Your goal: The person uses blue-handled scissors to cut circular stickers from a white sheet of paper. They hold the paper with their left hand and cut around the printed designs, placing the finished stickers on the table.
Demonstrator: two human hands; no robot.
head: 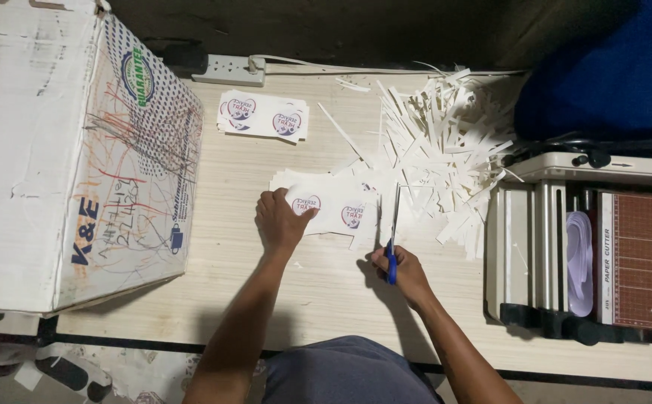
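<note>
My left hand (279, 218) presses flat on a stack of white printed sheets (335, 203) with round red-and-blue logos, lying on the pale wooden table (251, 269). Blue-handled scissors (393, 238) are gripped in my right hand (403, 271), the blades pointing away from me along the right edge of that stack. A second, smaller stack of the same printed sheets (262, 116) lies farther back on the table.
A pile of white paper strips (449, 146) spreads at the back right. On the left stands a large scribbled cardboard box (79, 157). A paper cutter (595, 247) sits at the right edge. A white power strip (228, 69) lies along the far edge.
</note>
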